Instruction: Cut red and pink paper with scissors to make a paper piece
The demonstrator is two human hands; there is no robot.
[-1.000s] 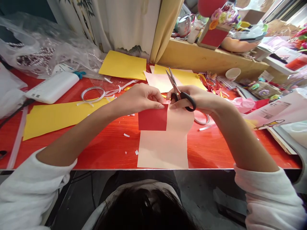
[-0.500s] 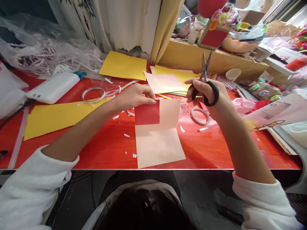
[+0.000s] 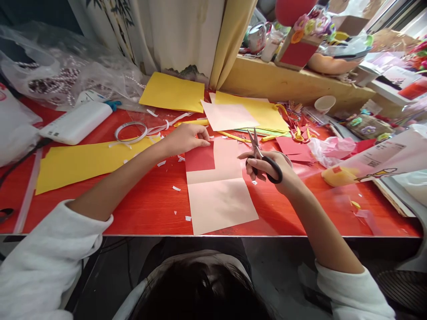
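My right hand (image 3: 275,166) holds black-handled scissors (image 3: 256,146), their blades slightly apart and pointing away from me. A folded pale pink sheet (image 3: 222,204) lies opened out before me, with a crease across its middle. On its upper left part rests a small red paper square (image 3: 200,159). The fingers of my left hand (image 3: 190,138) are closed on the top edge of that square; whether they also pinch the pink sheet I cannot tell. The scissors are to the right of the sheet's upper half, apart from the red square.
Yellow paper (image 3: 83,162) and a roll of tape (image 3: 130,132) lie left, beside a white power bank (image 3: 77,122). More yellow sheets (image 3: 173,91) lie at the back. Red paper pieces (image 3: 293,149) and a printed bag (image 3: 380,155) are on the right. White scraps dot the red table (image 3: 150,200).
My right hand has come down and left with the scissors, nearer the pink sheet. The upper part of the sheet and the red square have shifted slightly left with my left hand.
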